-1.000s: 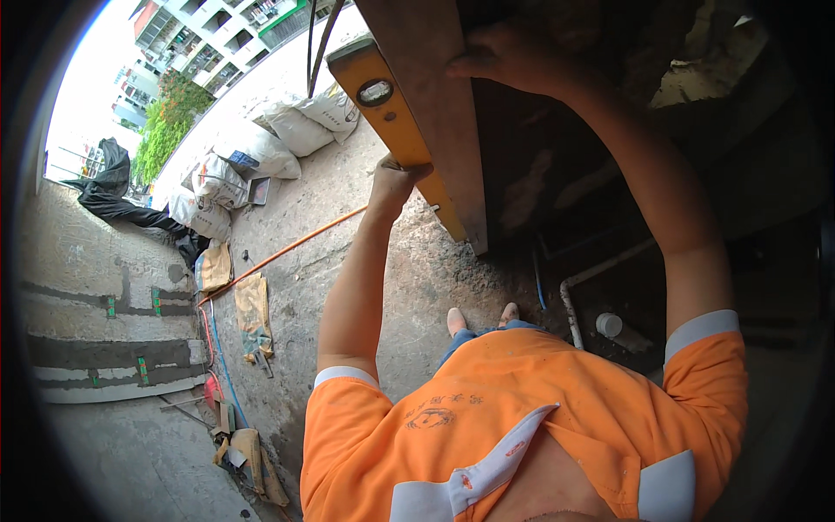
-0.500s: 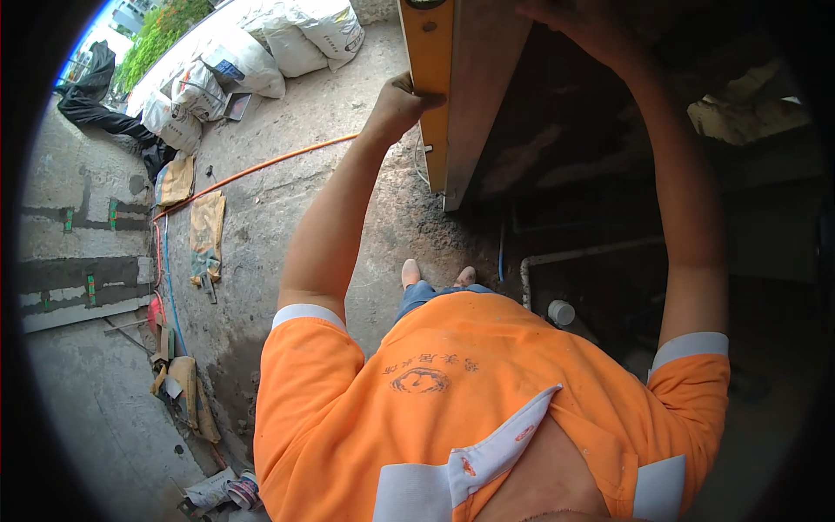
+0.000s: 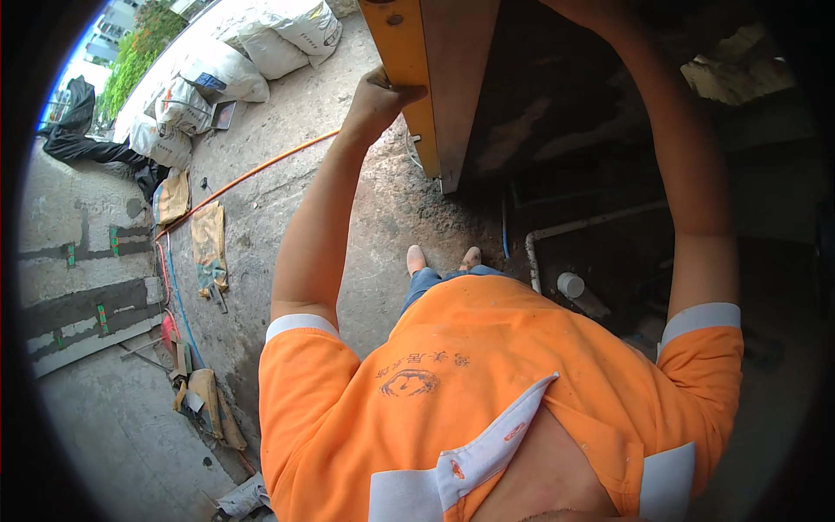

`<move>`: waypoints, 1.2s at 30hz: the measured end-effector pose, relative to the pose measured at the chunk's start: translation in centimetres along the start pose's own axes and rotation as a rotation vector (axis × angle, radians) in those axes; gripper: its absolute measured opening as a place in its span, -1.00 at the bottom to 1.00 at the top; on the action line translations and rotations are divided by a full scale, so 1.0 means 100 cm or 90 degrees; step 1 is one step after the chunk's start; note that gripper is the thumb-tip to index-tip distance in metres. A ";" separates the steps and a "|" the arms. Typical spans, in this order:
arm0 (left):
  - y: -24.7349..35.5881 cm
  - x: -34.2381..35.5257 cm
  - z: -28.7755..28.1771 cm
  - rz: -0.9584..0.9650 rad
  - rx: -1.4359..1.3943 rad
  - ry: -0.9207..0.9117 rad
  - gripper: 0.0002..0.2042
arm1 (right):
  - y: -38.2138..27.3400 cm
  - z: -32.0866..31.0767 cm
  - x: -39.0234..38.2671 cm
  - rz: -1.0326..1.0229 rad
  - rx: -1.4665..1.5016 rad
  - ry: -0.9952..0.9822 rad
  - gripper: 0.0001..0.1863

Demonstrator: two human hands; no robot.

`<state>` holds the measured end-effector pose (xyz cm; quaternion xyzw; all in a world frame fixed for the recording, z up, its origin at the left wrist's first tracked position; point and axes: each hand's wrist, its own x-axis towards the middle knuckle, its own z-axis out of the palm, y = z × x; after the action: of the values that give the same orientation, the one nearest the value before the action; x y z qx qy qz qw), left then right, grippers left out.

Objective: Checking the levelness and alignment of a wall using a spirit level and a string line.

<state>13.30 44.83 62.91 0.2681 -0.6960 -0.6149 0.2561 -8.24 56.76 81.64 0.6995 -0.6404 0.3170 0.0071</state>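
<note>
My left hand (image 3: pixel 380 100) is closed around the edge of a long yellow spirit level (image 3: pixel 402 43), thumb lying across its face. The level stands upright, its face against a flat greyish board or beam (image 3: pixel 461 61), which also runs upright. Both reach down to a metal-tipped lower end near the ground and leave the picture at the top. My right hand (image 3: pixel 596 13) is raised at the upper edge, beyond the board, over a dark surface. Its fingers are cut off by the frame and shadow, so what they touch is hidden.
White sacks (image 3: pixel 235 70) line the back left. An orange hose (image 3: pixel 261 167) crosses the concrete floor past flattened paper bags (image 3: pixel 209 239). White pipe (image 3: pixel 591 228) and a white capped cylinder (image 3: pixel 571 285) lie in shadow at right. Debris (image 3: pixel 209 400) lies at lower left.
The level and board have shifted left and up in the picture, my left hand still gripping the level. My right hand has moved further past the upper edge. The whole view has turned slightly.
</note>
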 end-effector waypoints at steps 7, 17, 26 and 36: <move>0.011 -0.010 0.000 -0.016 0.001 0.037 -0.72 | 0.002 0.004 0.003 -0.053 -0.037 0.008 -0.57; 0.007 -0.003 -0.009 0.008 -0.006 0.058 -0.73 | -0.006 0.004 0.005 -0.009 -0.077 0.000 -0.55; 0.014 -0.006 0.004 -0.043 -0.019 0.056 -0.72 | -0.001 0.004 0.001 -0.033 -0.081 0.016 -0.60; 0.024 -0.005 0.002 -0.057 -0.047 0.052 -0.71 | -0.016 -0.008 -0.007 -0.058 -0.064 0.020 -0.60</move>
<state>13.40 45.60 65.25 0.3142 -0.6491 -0.6397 0.2658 -7.13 58.00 82.56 0.7217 -0.6228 0.2946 0.0666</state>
